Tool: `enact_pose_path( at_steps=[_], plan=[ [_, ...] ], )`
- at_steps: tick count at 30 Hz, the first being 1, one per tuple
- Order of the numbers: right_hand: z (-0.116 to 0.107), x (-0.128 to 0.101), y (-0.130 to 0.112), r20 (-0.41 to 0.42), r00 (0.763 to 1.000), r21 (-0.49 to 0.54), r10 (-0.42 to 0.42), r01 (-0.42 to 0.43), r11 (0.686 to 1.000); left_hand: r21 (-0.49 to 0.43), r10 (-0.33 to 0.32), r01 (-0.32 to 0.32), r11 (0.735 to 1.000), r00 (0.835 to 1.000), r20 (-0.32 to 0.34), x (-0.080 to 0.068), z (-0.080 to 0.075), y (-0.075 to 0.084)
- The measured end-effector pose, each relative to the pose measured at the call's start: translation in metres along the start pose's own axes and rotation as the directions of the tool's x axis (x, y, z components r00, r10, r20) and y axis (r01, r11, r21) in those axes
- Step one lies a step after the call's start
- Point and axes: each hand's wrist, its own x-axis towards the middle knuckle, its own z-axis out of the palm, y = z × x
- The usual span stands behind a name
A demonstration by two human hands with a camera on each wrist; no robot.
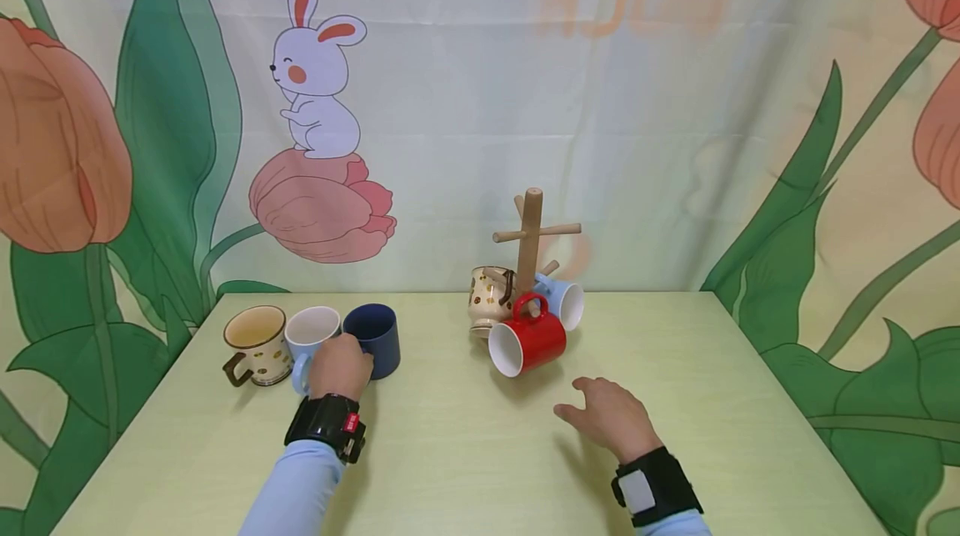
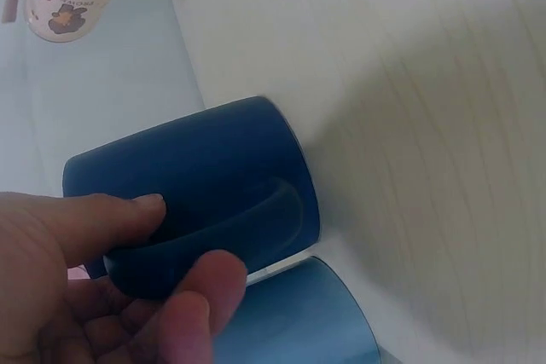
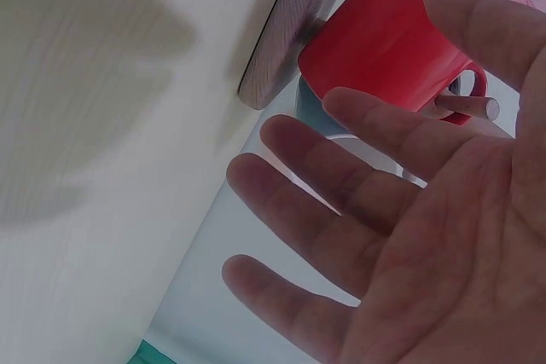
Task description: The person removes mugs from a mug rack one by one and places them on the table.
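My left hand (image 1: 341, 367) is at the navy mug (image 1: 384, 344) on the left half of the table. In the left wrist view the thumb and fingers pinch the mug's handle (image 2: 192, 240), and the mug stands on the tabletop. Close beside it is a light blue mug (image 1: 309, 328), partly hidden by the hand. Over the table at right hovers my right hand (image 1: 611, 417), fingers spread and holding nothing. It is nearest to a red mug (image 1: 546, 343), which hangs by its handle on a wooden mug tree (image 1: 529, 244).
A cream patterned mug (image 1: 267, 359) with a brown handle stands at the far left. Another patterned mug (image 1: 483, 303) and a second light blue mug (image 1: 564, 303) hang low on the tree, whose upper pegs are bare. A printed cloth (image 1: 450, 102) hangs behind the table.
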Motion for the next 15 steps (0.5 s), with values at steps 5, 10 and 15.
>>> enact_pose_path(
  at_steps=[5,10,15],
  plan=[
    [0.001,0.000,0.000,-0.002,1.000,-0.004,-0.014,0.014,1.000,0.021,0.018,-0.018,1.000,1.000,-0.015,-0.002,-0.001,-0.001],
    [0.001,-0.001,-0.002,-0.007,1.000,-0.004,-0.024,0.024,1.000,0.024,0.017,-0.017,1.000,1.000,-0.017,-0.004,-0.007,0.003],
    [-0.001,0.000,-0.004,-0.018,0.999,-0.004,-0.032,0.032,0.999,0.066,0.003,-0.001,0.998,0.999,-0.039,-0.008,-0.017,0.011]
  ],
)
